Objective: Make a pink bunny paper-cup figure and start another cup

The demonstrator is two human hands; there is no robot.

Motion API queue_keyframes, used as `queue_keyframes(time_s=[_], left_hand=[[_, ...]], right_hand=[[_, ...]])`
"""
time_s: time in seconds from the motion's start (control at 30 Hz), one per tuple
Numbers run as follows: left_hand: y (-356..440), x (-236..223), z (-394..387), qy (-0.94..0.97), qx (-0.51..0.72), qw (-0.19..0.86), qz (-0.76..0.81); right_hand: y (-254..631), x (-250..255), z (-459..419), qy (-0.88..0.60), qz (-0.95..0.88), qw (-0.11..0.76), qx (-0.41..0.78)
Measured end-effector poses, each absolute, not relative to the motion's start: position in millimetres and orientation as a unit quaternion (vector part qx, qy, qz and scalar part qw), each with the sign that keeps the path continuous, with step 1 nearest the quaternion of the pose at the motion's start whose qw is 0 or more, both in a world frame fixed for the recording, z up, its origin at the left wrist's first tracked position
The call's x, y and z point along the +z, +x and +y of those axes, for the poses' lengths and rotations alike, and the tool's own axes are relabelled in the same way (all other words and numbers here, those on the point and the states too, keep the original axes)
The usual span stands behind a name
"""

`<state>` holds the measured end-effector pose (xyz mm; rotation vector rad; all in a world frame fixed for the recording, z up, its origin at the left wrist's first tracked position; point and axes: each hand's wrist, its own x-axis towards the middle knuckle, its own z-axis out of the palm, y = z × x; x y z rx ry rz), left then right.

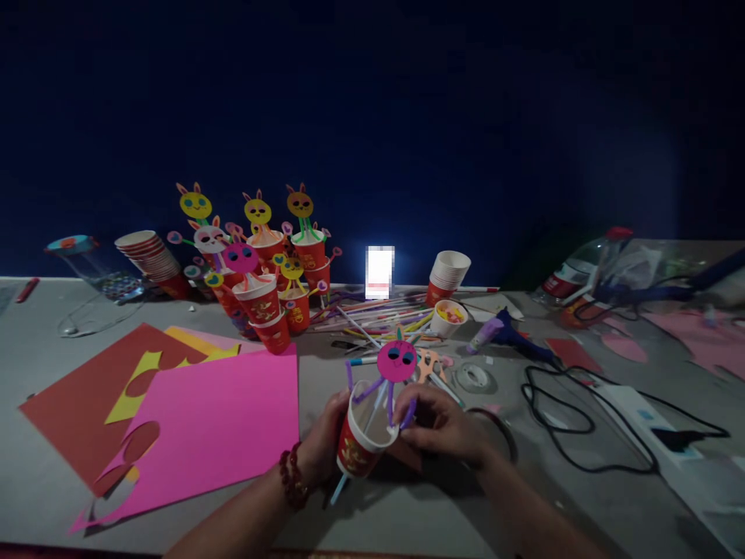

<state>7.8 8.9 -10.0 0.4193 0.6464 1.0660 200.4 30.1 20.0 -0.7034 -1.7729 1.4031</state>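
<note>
Two hands: both up at the red paper cup [354, 456], and both are busy.
Left hand [326, 436]: curled round the side of the cup, partly opened rather than clenched, its far fingers hidden behind the wall.
Right hand [441, 427]: fingers bent, thumb and fingertips pinched together at the cup's rim on the purple limbs [390, 404]; the exact contact is partly covered.
Red paper cup: right between the hands, tipped with its open mouth upward, white inside, gold print on glossy red.
Pink face disc [396, 361]: above the cup's mouth, flat and round, blue-lidded eyes, little ears on top, fuzzy limbs below.
Pale straw [339, 489]: slim and smooth, poking out beneath the cup.
Bead bracelet [293, 477]: dark red, round beads on the left wrist, just beside the cup.
Pink sheet [233, 427]: smooth and flat, left of the cup, curved cut-outs along one edge.
Animal figures [257, 211]: beyond the cup and to its left, round paper faces over red cups.
Pipe cleaners and pens [378, 314]: a loose, colourful heap beyond the cup.
Tape roll [474, 378]: a pale ring, right of the cup.
Black cord [582, 468]: looping thinly, farther right of the cup.
</note>
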Motion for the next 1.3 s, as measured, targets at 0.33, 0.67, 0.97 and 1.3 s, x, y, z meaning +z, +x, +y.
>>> queue_keyframes(time_s=[0.33,0.67,0.97,1.3], left_hand=[[9,-7,6,0.167,0.489,0.811,0.275],[8,-9,6,0.178,0.505,0.795,0.286],[8,-11,7,0.176,0.514,0.786,0.295],[7,-13,9,0.210,0.542,0.756,0.300]], right_hand=[[205,18,31,-0.267,-0.667,0.317,0.619],[202,21,30,-0.264,-0.662,0.340,0.614],[198,21,28,-0.274,-0.641,0.373,0.612],[193,4,31,-0.309,-0.582,0.425,0.621]])
